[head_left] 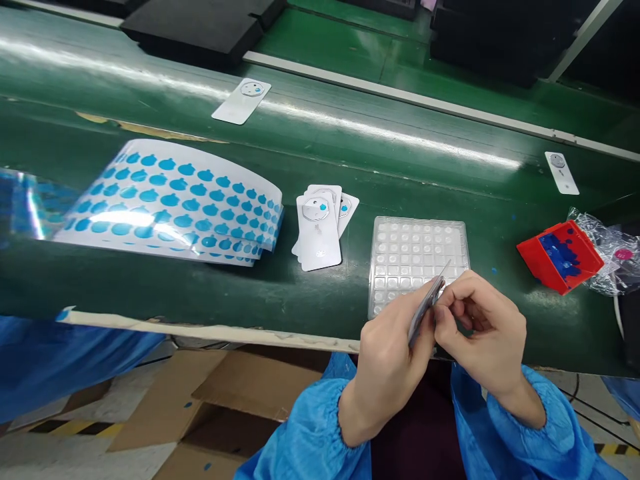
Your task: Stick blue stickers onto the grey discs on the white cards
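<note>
My left hand (387, 350) is closed on a thin white card (425, 308) held edge-on near the table's front edge. My right hand (483, 327) is pinched against the card's upper end, and something thin sticks up from the pinch; I cannot make out what it is. Just behind both hands lies a clear plastic tray (419, 257) with a grid of small cells. A small stack of white cards (320, 227) with round blue-dotted parts lies to the tray's left. Sheets of blue stickers (175, 200) lie curled further left.
A red bin (560, 257) with blue scraps and a plastic bag (613, 250) sit at the right. Single white cards lie at the back (243, 100) and far right (561, 172). Black foam blocks (200, 27) sit beyond. Cardboard boxes (220, 407) stand under the green table (350, 153).
</note>
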Demonstrator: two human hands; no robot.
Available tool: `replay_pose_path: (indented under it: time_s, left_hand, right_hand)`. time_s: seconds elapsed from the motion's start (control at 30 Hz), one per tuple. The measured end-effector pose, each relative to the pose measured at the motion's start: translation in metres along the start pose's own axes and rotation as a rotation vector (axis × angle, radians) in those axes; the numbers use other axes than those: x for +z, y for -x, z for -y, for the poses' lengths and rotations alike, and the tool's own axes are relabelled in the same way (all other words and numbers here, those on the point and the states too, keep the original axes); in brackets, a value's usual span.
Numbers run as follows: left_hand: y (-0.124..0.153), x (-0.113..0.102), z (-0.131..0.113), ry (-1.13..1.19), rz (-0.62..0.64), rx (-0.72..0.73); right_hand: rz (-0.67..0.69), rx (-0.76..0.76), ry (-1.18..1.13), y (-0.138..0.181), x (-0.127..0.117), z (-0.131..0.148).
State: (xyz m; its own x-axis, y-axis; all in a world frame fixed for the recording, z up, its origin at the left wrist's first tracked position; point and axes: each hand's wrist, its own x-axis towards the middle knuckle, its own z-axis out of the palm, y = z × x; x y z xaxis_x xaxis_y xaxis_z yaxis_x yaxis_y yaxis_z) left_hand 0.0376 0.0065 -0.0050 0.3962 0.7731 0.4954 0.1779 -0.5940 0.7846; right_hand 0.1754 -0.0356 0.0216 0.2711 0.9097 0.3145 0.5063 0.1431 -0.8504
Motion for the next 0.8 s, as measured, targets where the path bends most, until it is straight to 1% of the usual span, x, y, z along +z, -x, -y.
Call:
replay_pose_path:
  time_s: [0.07, 0.1, 0.13, 0.2, 0.23, 0.3, 0.4, 0.43, 0.5, 0.57, 0.67, 0.7, 0.8]
  left_hand:
    - [0.000, 0.001, 0.000, 0.006, -0.012, 0.001]
    - [-0.001, 0.001, -0.001, 0.016, -0.011, -0.023]
    - [-0.001, 0.000, -0.001, 0.031, -0.002, -0.063]
    - [0.000, -0.002, 0.000, 0.072, 0.044, -0.192]
    - [0.000, -0.004, 0.001, 0.098, 0.070, -0.270]
    - [0.002, -0.008, 0.005, 0.164, 0.099, -0.424]
    - [0.002, -0.012, 0.012, 0.253, 0.058, -0.650]
    - [0.001, -0.013, 0.013, 0.277, 0.040, -0.719]
    - [-0.002, -0.013, 0.012, 0.343, 0.031, -0.831]
    - [-0.006, -0.012, 0.009, 0.438, 0.070, -0.894]
    - [-0.009, -0.009, 0.009, 0.555, 0.134, -0.938]
    - [-0.010, -0.007, 0.011, 0.584, 0.151, -0.938]
    - [-0.009, -0.005, 0.017, 0.650, 0.204, -0.918]
  right_hand:
    - [0.027, 0.086, -0.076, 0.002, 0.002, 0.001]
    - [0.033, 0.114, -0.110, 0.003, 0.002, 0.002]
    - [0.036, 0.133, -0.141, 0.004, 0.002, 0.002]
    - [0.013, 0.146, -0.188, 0.005, -0.003, 0.001]
    - [-0.020, 0.143, -0.196, 0.005, -0.009, -0.001]
    - [-0.147, 0.125, -0.167, 0.003, -0.025, -0.008]
    - [-0.369, 0.122, -0.042, 0.000, -0.059, -0.020]
    - [-0.412, 0.129, 0.000, 0.000, -0.070, -0.024]
    - [-0.450, 0.141, 0.071, 0.002, -0.088, -0.030]
    - [-0.494, 0.131, 0.128, 0.004, -0.099, -0.035]
    - [-0.562, 0.119, 0.152, 0.008, -0.105, -0.043]
    - [-0.564, 0.121, 0.141, 0.008, -0.106, -0.045]
    - [-0.513, 0.126, 0.097, 0.009, -0.101, -0.047]
